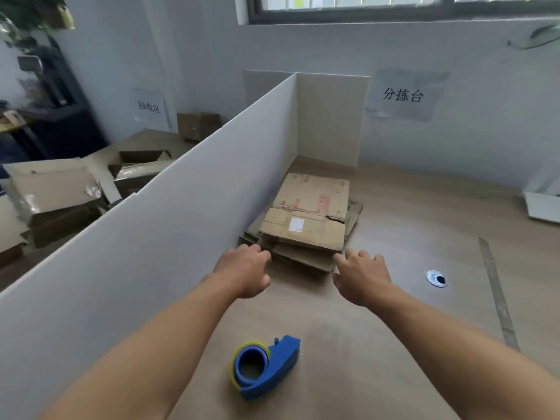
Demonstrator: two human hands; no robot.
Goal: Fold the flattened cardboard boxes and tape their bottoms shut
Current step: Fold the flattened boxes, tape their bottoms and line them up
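A stack of flattened cardboard boxes (306, 219) lies on the wooden table against the white divider, the top one bearing a small white label. My left hand (245, 269) hovers at the stack's near left corner, its fingers loosely curled and holding nothing. My right hand (362, 275) is at the near right corner, fingers spread and relaxed, also holding nothing. Whether either hand touches the cardboard is unclear. A blue tape dispenser (263, 366) with a roll of tape lies on the table close to me, apart from both hands.
A tall white divider (157, 237) runs diagonally along the left of the table (409, 237). Behind it lie several opened cardboard boxes (60, 195). A round cable hole (436, 278) sits at the right. A white tray (542, 207) stands at the far right edge.
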